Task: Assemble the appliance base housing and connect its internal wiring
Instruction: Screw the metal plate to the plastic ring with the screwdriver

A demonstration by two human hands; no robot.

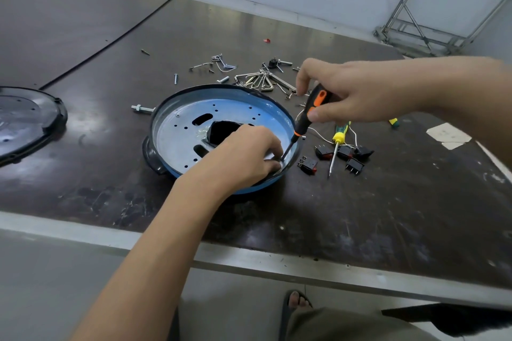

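Counted: one blue round housing (pixel 180 130), open side up, mid counter (pixel 388 202); one black cover (pixel 25 119) well apart at the left edge; two screwdrivers; five black switches (pixel 354 166) clustered right of the housing, as far as countable; one bundle of hex keys (pixel 260 80) just beyond the far rim; loose screws scattered near it, too small to count.

Orange-and-black screwdriver (pixel 307 116): long axis steeply tilted, handle up toward far right, tip down toward near left, touching the housing's inner wall on its near right side. Right grip (pixel 360 91) wrapped around the handle, thumb on the near side; shaft and tip below and left of that grip.

Left grip (pixel 243 155) inside the housing, fingers curled just beside the tip; anything pinched there not discernible.

Yellow-handled screwdriver (pixel 336 144) flat among the switches, tip toward the near edge.
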